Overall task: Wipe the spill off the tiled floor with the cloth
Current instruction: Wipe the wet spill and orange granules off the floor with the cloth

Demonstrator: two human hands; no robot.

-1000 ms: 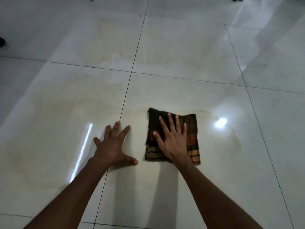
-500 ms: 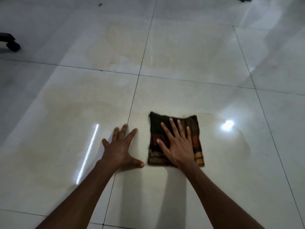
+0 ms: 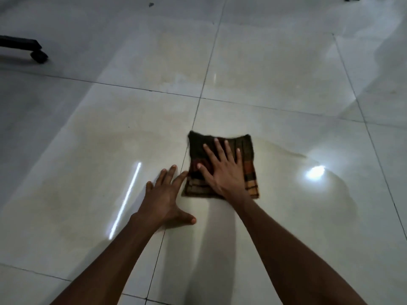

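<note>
A folded dark plaid cloth [image 3: 247,150] with orange and red stripes lies flat on the glossy pale tiled floor [image 3: 275,69]. My right hand [image 3: 222,170] presses down on it, palm flat and fingers spread. Just left of the cloth, my left hand [image 3: 165,194] rests flat on the bare tile with fingers apart, its fingertips almost touching the cloth's left edge. A thin film of liquid [image 3: 326,194] with a curved edge spreads over the tile to the right of the cloth. A faint yellowish stain [image 3: 99,155] covers the tiles to the left.
A black chair leg with a caster [image 3: 36,54] stands at the far left. A small dark speck [image 3: 151,4] lies on a far tile. Light reflections glare on the wet floor, a streak [image 3: 125,199] and a bright spot [image 3: 315,172].
My right hand has slid the cloth a little to the left, closer to my left hand. The view has shifted, bringing the chair caster into sight.
</note>
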